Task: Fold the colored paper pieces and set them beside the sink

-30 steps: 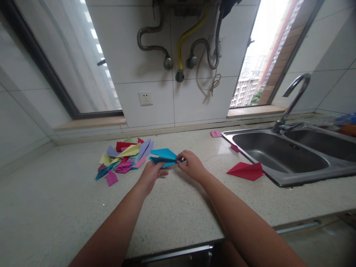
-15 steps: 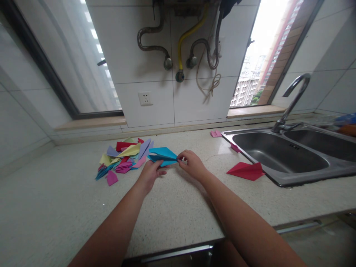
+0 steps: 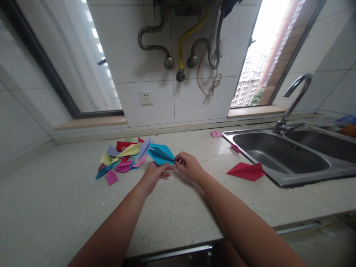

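A folded blue paper plane (image 3: 160,153) is held just above the speckled countertop (image 3: 172,211), its nose toward the right. My left hand (image 3: 155,174) grips it from below with fingers curled. My right hand (image 3: 189,166) pinches its pointed right end between thumb and fingers. Just left of the blue plane lies a pile of folded coloured paper planes (image 3: 122,157) in yellow, purple, pink, red and teal.
A red paper plane (image 3: 246,171) lies by the steel sink (image 3: 280,154), with a pink one (image 3: 235,147) on the sink's rim and another pink one (image 3: 216,134) near the wall. A tap (image 3: 293,100) stands behind the sink. Pipes and a socket (image 3: 145,98) are on the wall.
The blue plane has turned and tilted up toward the pile, and both hands have shifted slightly left, closer together at its nose.
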A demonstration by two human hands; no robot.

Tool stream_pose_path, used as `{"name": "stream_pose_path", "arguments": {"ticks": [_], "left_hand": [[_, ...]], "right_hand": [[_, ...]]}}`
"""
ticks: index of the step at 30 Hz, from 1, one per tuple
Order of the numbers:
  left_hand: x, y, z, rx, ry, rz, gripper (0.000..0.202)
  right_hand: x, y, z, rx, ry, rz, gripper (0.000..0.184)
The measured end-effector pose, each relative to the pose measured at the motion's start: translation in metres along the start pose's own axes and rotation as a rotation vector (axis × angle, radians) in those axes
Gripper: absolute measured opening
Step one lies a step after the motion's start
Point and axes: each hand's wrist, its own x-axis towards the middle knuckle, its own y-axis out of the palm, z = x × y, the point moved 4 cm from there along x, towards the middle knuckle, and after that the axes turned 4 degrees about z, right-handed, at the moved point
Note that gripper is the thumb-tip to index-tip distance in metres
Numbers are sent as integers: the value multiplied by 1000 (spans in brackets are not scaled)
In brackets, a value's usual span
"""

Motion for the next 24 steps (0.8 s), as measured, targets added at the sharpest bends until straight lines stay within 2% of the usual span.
{"name": "stream_pose_path", "arguments": {"ticks": [5, 10, 17, 24], "left_hand": [[3, 1, 2, 48, -23, 15, 41], [6, -1, 6, 83, 20, 9, 40], [9, -7, 6, 175, 40, -43, 36], [7, -12, 5, 189, 69, -56, 28]], "right_hand": [[0, 3, 2, 47, 14, 25, 9], [-1, 4, 2, 113, 56, 29, 7], [-1, 6, 2, 253, 102, 50, 18], [1, 5, -7, 328, 136, -20, 22]]}}
